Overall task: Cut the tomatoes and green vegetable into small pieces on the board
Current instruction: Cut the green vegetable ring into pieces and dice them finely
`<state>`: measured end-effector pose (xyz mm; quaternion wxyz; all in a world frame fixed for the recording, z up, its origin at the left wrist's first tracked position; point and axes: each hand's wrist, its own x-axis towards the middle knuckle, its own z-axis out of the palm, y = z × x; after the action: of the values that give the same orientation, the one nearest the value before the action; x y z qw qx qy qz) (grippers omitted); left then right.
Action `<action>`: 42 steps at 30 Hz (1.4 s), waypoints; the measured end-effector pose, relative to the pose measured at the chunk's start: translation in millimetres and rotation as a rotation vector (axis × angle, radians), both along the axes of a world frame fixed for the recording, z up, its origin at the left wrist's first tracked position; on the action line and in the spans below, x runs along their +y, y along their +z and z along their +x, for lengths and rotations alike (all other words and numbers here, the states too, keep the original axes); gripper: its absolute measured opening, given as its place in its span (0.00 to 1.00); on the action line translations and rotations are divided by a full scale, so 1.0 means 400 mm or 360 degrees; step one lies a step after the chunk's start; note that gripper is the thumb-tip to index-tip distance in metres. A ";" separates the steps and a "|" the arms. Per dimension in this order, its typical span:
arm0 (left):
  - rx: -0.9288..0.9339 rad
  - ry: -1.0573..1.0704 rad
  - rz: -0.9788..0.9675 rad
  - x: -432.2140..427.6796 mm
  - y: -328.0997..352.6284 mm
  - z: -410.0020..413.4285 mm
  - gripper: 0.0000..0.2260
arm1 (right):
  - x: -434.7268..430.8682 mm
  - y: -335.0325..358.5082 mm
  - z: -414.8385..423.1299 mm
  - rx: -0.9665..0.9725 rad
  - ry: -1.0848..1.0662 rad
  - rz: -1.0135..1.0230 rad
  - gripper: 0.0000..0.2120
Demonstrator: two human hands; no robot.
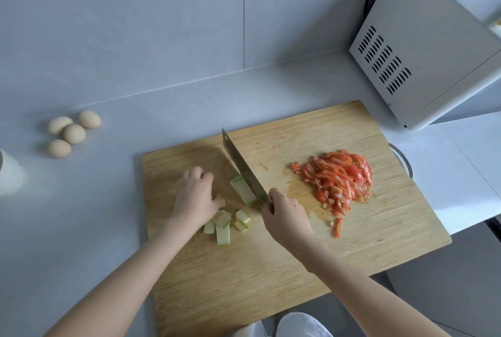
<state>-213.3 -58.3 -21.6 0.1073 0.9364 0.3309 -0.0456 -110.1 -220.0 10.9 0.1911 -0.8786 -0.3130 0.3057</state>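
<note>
This is a home kitchen, seen from above a pale grey counter (81,214) that runs back to a wall of large grey tiles (135,24). A white countertop oven or microwave (433,46) with rows of vent slots stands at the right. Food preparation gives the room away: a wooden cutting board (271,269) lies on the counter and carries a heap of sliced tomato (339,179), pale green vegetable pieces (222,218) and a broad kitchen knife (241,168). 4 eggs (73,133) sit loose on the counter to the left, near a white cup (8,171).
</note>
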 end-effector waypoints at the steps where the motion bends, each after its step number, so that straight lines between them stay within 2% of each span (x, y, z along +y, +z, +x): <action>1: -0.0028 -0.0077 0.0015 -0.014 0.003 0.014 0.20 | 0.003 0.000 0.004 0.0013 -0.0020 0.0005 0.07; 4: 0.0041 -0.0229 -0.0024 -0.060 0.005 0.064 0.22 | 0.007 0.001 0.014 0.0070 -0.0063 0.0020 0.07; 9: -0.0081 0.0022 -0.0387 -0.059 -0.013 0.089 0.24 | 0.018 0.006 0.022 0.0078 -0.0042 0.0037 0.05; 14: -0.0161 0.0143 -0.0560 -0.032 -0.019 0.091 0.21 | 0.048 0.010 0.028 0.0075 -0.0080 0.0066 0.05; 18: -0.0220 0.0489 -0.1009 -0.008 -0.004 0.090 0.22 | 0.051 0.033 0.033 -0.0001 -0.0100 0.0091 0.06; 22: -0.0441 0.0752 -0.1204 -0.005 -0.002 0.103 0.13 | 0.037 0.065 0.025 -0.0075 -0.0056 0.0103 0.09; 27: -0.0663 0.0899 -0.1227 -0.023 -0.017 0.108 0.07 | 0.020 0.062 0.008 -0.0080 0.0048 -0.0036 0.07; 32: -0.0754 0.0980 -0.1289 -0.023 -0.028 0.104 0.06 | 0.018 0.054 0.001 -0.0068 0.0030 -0.0075 0.07; 42: -0.0762 0.0880 -0.1089 -0.028 -0.036 0.103 0.05 | 0.063 0.025 -0.015 -0.0004 0.0035 -0.0171 0.06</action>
<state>-172.2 -69.5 -35.9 0.4894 0.7089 0.4990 0.0948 -116.0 -194.9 21.1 0.1399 -0.8846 -0.3060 0.3231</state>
